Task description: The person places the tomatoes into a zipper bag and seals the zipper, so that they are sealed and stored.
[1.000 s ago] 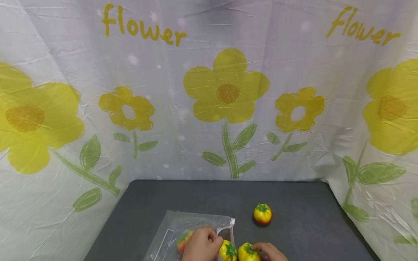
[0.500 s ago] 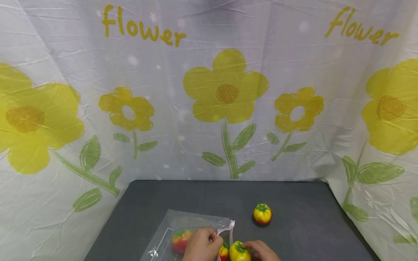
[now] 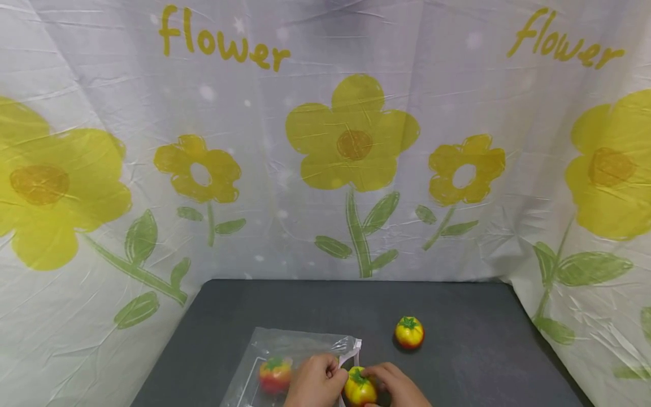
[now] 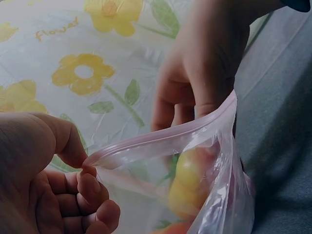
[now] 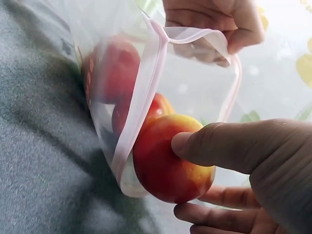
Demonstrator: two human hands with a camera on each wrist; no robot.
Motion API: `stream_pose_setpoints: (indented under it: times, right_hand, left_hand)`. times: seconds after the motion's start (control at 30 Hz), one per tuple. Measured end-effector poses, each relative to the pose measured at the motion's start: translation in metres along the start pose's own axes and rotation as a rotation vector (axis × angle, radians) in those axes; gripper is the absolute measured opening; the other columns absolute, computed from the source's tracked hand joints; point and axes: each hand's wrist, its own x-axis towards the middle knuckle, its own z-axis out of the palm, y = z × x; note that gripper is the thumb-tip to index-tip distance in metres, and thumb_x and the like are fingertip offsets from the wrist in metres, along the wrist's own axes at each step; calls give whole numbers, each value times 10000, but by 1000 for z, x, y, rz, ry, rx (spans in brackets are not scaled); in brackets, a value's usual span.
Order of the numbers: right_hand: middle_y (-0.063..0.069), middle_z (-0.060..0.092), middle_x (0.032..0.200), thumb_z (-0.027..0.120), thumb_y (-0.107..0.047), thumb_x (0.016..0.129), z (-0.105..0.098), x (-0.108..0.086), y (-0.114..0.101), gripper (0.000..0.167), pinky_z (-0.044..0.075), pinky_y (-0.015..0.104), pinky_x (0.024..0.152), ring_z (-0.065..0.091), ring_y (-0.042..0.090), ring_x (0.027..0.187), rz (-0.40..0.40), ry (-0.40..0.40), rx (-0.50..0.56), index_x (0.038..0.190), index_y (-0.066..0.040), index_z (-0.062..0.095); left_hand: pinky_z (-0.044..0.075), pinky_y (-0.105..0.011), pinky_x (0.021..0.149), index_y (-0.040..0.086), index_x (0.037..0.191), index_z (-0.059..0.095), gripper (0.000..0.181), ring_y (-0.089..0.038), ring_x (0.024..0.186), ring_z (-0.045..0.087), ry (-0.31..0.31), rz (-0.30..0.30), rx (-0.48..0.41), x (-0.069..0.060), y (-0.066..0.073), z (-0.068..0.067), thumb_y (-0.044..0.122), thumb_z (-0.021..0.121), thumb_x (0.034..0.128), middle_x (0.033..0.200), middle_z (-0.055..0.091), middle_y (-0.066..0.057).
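A clear zip bag [image 3: 249,362] lies on the table, its mouth facing right. My left hand [image 3: 314,381] pinches the pink-edged rim [image 4: 161,136] between thumb and finger, holding the mouth apart. Inside the bag a red-yellow fruit [image 3: 275,375] shows; the right wrist view shows two fruits in it, one [image 5: 119,68] deeper and one [image 5: 158,108] near the opening. My right hand [image 3: 399,387] grips another yellow-red fruit [image 3: 360,386] right at the bag's mouth, thumb on its side and fingers beneath it in the right wrist view [image 5: 173,158].
One more yellow-red fruit [image 3: 409,333] stands on the dark table [image 3: 458,316], behind and to the right of my right hand. A white cloth [image 3: 264,237] printed with yellow flowers hangs behind the table and along both sides.
My right hand has moved left with its fruit, up to the bag's mouth. The fruit that lay at the mouth has gone inside, and the deeper one has shifted left. My left hand stays at the rim.
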Motion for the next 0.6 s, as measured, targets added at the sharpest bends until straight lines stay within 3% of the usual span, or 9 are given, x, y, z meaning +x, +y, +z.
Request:
stream_pose_setpoints:
  times: [0.13, 0.23, 0.37, 0.5, 0.6]
  right_hand:
    - [-49, 587, 1233, 759, -411, 910, 4, 9, 4, 478, 513, 287, 734, 575, 48, 928, 54, -42, 2, 1349, -307, 599]
    - [-45, 608, 1224, 799, -379, 878, -2, 15, -34, 499, 534, 349, 779, 614, 102, 946, 179, -67, 35, 1320, -250, 606]
    - [-10, 643, 1137, 833, -292, 850, -3, 23, -58, 461, 551, 389, 766, 645, 159, 900, 236, -110, 101, 1240, -154, 628]
    - [-103, 636, 1090, 837, -354, 838, 17, 31, 5, 409, 549, 300, 743, 644, 75, 884, 201, -157, 138, 1196, -282, 653]
    - [-132, 629, 1083, 838, -329, 841, 23, 34, 23, 382, 550, 282, 752, 649, 62, 892, 197, -175, 142, 1179, -322, 661]
  left_hand:
    - [253, -261, 467, 196, 606, 477, 215, -80, 470, 328, -1, 6, 7, 0, 0, -1, 209, 613, 772, 526, 348, 105]
    - [248, -257, 467, 177, 614, 480, 214, -87, 467, 312, -37, 3, -41, 0, 0, -2, 183, 606, 786, 528, 352, 90]
    - [234, -259, 466, 171, 611, 462, 221, -91, 467, 283, -57, 0, -81, 1, 0, -3, 154, 594, 788, 527, 337, 86]
    - [224, -258, 469, 176, 603, 444, 221, -86, 468, 259, -51, 7, -83, 1, 0, -3, 146, 579, 775, 523, 322, 92]
    - [228, -252, 470, 176, 602, 446, 212, -77, 468, 259, -42, 17, -77, 1, -1, -3, 144, 575, 766, 526, 332, 98]
